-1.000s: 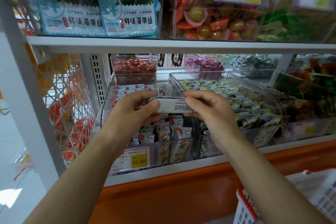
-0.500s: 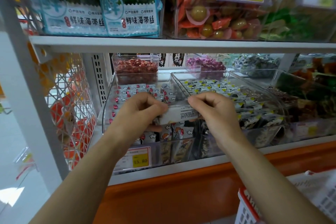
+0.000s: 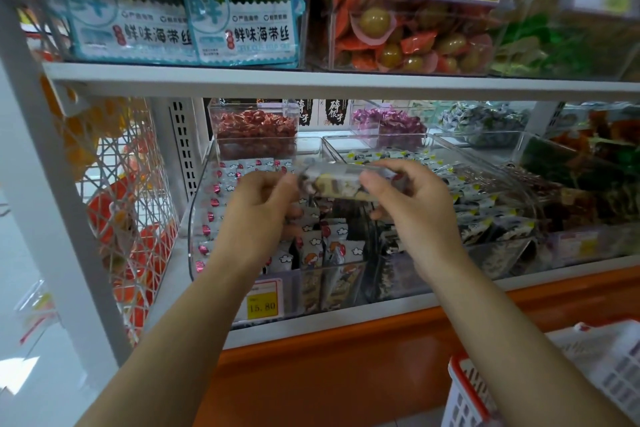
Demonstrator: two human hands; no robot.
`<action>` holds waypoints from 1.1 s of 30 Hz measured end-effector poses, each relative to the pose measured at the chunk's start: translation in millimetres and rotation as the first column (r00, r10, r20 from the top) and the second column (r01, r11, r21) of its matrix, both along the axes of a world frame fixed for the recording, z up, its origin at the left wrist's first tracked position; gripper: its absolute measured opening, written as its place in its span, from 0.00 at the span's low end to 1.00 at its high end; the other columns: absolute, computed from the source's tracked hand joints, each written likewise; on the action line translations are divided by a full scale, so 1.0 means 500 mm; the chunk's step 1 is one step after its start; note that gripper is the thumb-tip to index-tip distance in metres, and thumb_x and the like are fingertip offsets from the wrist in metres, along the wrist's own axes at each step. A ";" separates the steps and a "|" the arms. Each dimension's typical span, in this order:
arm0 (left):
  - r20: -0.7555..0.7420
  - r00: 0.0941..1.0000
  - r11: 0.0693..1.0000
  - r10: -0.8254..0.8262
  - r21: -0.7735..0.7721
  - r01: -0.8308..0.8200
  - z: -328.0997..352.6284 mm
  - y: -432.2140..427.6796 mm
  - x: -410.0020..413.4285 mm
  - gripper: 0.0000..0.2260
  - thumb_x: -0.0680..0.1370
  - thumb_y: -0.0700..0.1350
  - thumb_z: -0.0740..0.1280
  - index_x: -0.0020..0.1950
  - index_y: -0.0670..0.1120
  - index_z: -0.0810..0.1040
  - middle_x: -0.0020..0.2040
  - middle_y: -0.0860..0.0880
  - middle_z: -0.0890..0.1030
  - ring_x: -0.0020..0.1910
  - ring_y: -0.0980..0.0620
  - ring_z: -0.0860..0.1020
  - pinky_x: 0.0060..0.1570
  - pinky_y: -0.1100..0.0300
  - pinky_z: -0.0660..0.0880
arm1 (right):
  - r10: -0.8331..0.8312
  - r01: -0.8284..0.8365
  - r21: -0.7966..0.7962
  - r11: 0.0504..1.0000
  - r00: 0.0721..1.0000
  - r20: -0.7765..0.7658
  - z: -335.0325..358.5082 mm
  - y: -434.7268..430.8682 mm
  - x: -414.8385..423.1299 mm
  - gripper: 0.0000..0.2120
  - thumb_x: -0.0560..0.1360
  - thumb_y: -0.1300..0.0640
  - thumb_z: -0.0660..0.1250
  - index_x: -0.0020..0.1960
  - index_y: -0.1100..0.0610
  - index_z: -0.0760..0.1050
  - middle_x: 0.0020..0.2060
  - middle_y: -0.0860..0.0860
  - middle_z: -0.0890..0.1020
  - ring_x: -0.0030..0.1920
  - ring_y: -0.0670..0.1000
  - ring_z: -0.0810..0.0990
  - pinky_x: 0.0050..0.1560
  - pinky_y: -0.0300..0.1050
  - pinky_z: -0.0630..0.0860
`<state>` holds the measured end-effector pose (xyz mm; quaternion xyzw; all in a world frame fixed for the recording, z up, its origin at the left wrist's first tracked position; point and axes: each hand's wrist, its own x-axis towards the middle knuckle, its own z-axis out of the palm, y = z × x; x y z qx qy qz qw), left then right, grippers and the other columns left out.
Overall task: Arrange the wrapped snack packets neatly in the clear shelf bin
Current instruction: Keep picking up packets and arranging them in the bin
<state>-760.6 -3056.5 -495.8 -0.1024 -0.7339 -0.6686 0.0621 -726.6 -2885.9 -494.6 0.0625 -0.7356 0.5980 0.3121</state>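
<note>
Both hands are up at the shelf with one snack packet [image 3: 334, 184] held level between them. The left hand [image 3: 263, 218] pinches its 9 o'clock end and the right hand [image 3: 412, 215] pinches its 3 o'clock end, thumbs in front. The packet is blurred, so I cannot tell the exact finger contact on the left end. It hangs just above the clear bin [image 3: 196, 218], over the middle and not yet in.

Step in hand, as I judge it: turn the packet upright and slot it into a row. The standing packets [image 3: 334, 246] at 6 o'clock of the held one face front, so match that way up. Lower it straight, bottom edge first, into a gap at the front. Let go with one hand late so it doesn't flop. Don't shove, because the wrappers look slippery and the neighbours are likely to tip.

Around:
- The neighbour bin [image 3: 491, 204] at 3 o'clock holds dark packets and touches the clear bin's wall, so a mix-up is easy.
- The red candy bin [image 3: 254, 128] sits at 12 o'clock, behind.
- The upper shelf [image 3: 311, 84] is close overhead, so there is little room to lift.
- The price tag [image 3: 262, 302] is on the bin front at 6 o'clock.
- The wire rack [image 3: 121, 204] is at 9 o'clock.
- The basket [image 3: 588, 378] is at 5 o'clock, well apart.
</note>
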 end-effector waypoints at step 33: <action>-0.093 0.963 0.630 -0.253 -0.772 0.091 -0.028 0.030 -0.032 0.11 0.75 0.46 0.62 0.53 0.59 0.79 0.54 0.54 0.79 0.56 0.48 0.73 0.65 0.45 0.64 | -0.211 0.200 0.655 0.729 0.976 -0.063 0.039 0.009 -0.050 0.19 0.70 0.46 0.71 0.57 0.55 0.77 0.48 0.47 0.77 0.56 0.52 0.72 0.47 0.43 0.64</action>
